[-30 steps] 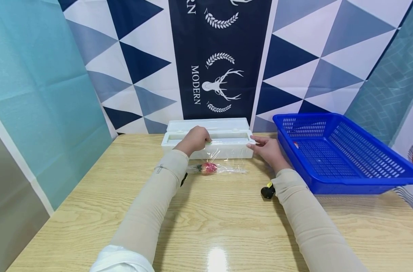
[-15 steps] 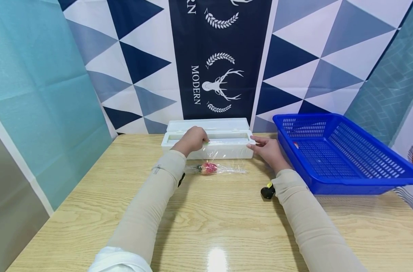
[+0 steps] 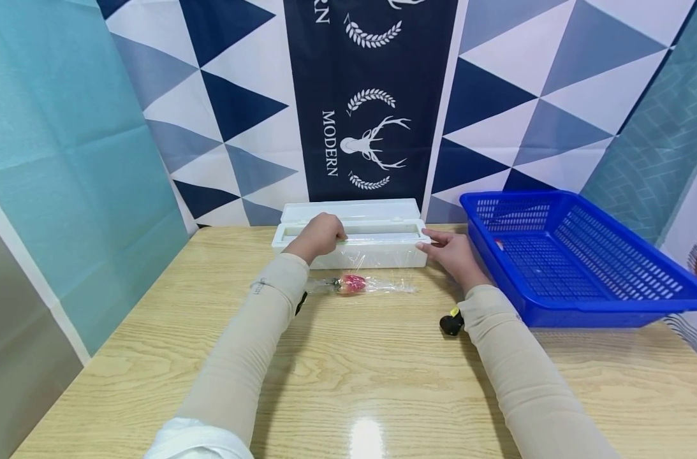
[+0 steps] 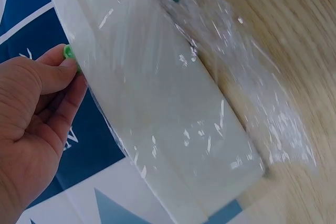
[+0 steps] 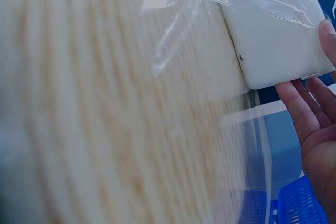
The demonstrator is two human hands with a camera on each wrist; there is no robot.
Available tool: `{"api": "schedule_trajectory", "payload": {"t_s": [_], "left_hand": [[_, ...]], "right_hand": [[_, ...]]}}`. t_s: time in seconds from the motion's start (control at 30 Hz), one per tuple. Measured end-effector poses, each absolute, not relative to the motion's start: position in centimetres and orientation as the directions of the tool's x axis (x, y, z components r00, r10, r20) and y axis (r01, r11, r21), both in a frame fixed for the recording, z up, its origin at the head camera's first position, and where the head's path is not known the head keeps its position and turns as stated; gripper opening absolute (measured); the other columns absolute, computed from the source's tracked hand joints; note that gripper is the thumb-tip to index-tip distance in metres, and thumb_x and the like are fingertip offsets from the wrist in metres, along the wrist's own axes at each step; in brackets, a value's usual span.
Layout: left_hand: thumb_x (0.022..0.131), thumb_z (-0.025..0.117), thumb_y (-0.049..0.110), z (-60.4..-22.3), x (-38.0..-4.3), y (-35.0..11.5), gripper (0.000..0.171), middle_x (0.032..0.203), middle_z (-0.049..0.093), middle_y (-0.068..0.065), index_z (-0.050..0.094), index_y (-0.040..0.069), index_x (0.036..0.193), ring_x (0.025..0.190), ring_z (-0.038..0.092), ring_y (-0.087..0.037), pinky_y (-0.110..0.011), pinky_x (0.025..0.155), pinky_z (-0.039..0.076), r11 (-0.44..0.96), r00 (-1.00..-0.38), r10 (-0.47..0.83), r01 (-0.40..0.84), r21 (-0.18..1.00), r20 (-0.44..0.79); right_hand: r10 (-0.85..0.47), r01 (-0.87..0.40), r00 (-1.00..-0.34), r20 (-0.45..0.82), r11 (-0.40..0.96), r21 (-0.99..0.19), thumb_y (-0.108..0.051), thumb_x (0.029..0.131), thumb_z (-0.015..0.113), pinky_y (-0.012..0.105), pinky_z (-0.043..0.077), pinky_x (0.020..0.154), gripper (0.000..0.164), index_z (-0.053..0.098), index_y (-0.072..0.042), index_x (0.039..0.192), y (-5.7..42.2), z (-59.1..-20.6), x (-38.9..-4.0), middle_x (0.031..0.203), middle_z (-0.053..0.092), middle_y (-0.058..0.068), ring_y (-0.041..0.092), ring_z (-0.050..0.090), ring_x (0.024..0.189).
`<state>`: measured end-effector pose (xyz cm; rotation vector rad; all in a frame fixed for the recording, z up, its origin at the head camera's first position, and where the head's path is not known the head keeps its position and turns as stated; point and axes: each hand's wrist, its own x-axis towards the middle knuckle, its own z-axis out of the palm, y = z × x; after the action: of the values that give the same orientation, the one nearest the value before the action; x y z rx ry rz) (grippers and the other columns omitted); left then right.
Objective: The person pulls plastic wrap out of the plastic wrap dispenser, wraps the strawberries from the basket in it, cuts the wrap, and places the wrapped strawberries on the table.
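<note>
A long white cling film dispenser (image 3: 377, 256) stands at the back of the table with its lid (image 3: 359, 209) tipped back. Clear film (image 4: 273, 114) drapes down its front onto the table. My left hand (image 3: 318, 236) is over the left half of its front edge; in the left wrist view thumb and fingers pinch a small green slide cutter (image 4: 70, 55). My right hand (image 3: 453, 256) holds the dispenser's right end, thumb at the front corner, fingers against the end. Before the dispenser lies a pink-red rose (image 3: 351, 284) in clear film, its left part hidden by my left arm.
A blue plastic basket (image 3: 606, 306) stands at the right, close beside my right forearm, with a small red and white thing (image 3: 500, 244) inside. A patterned cloth (image 3: 377, 76) hangs right behind the dispenser.
My left hand has slid left along the dispenser's front edge with the slide cutter. My right hand has stayed at the right end, and the rose lies as before.
</note>
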<state>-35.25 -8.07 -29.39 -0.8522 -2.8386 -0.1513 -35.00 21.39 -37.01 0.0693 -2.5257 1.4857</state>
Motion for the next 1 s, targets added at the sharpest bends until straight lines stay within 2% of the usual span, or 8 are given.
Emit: {"api": "schedule_trajectory", "payload": {"t_s": [0.23, 0.47, 0.7, 0.93, 1.0], "left_hand": [[0.08, 0.052, -0.008, -29.5, -35.2, -9.1, 0.03, 0.095, 0.066, -0.002, 0.07, 0.012, 0.093, 0.095, 0.058, -0.017, -0.029, 0.086, 0.044, 0.841, -0.832, 0.517, 0.537, 0.061, 0.202], [0.078, 0.052, -0.011, -29.4, -35.0, -9.6, 0.033, 0.095, 0.066, -0.003, 0.07, 0.012, 0.093, 0.096, 0.058, -0.018, -0.03, 0.087, 0.044, 0.841, -0.833, 0.52, 0.538, 0.059, 0.187], [0.079, 0.051, -0.011, -29.2, -34.8, -10.5, 0.032, 0.094, 0.066, -0.004, 0.07, 0.01, 0.092, 0.095, 0.059, -0.02, -0.031, 0.086, 0.044, 0.842, -0.833, 0.516, 0.536, 0.06, 0.201], [0.078, 0.051, -0.011, -29.3, -34.8, -11.2, 0.032, 0.094, 0.066, -0.004, 0.07, 0.011, 0.092, 0.095, 0.059, -0.019, -0.031, 0.087, 0.044, 0.852, -0.841, 0.501, 0.521, 0.054, 0.202], [0.079, 0.051, -0.01, -29.3, -34.7, -11.4, 0.032, 0.094, 0.066, -0.004, 0.07, 0.011, 0.093, 0.096, 0.059, -0.02, -0.031, 0.087, 0.044, 0.851, -0.84, 0.503, 0.522, 0.053, 0.203]], "right_hand": [[0.074, -0.144, -0.976, 0.203, 0.475, -0.868, -0.049, 0.067, 0.069, 0.02, 0.048, 0.069, 0.063, 0.056, -0.02, 0.121, 21.7, -37.1, -35.1, 0.122, 0.054, 0.006, 0.017, 0.054, 0.097], [0.057, -0.135, -0.981, 0.185, 0.486, -0.863, -0.05, 0.068, 0.067, 0.022, 0.047, 0.072, 0.064, 0.054, -0.019, 0.123, 21.6, -37.2, -34.8, 0.124, 0.052, 0.007, 0.019, 0.053, 0.099], [0.057, -0.154, -0.977, 0.206, 0.486, -0.861, -0.049, 0.067, 0.068, 0.02, 0.047, 0.068, 0.064, 0.055, -0.019, 0.122, 21.3, -37.1, -34.9, 0.122, 0.053, 0.006, 0.017, 0.054, 0.099], [0.057, -0.15, -0.978, 0.202, 0.488, -0.86, -0.05, 0.067, 0.068, 0.029, 0.048, 0.077, 0.064, 0.055, -0.02, 0.122, 21.4, -37.1, -35.1, 0.123, 0.053, 0.006, 0.018, 0.054, 0.101], [0.059, -0.149, -0.977, 0.203, 0.489, -0.86, -0.05, 0.067, 0.068, 0.029, 0.048, 0.077, 0.064, 0.055, -0.02, 0.122, 21.4, -37.1, -35.1, 0.123, 0.053, 0.005, 0.017, 0.053, 0.101]]}}
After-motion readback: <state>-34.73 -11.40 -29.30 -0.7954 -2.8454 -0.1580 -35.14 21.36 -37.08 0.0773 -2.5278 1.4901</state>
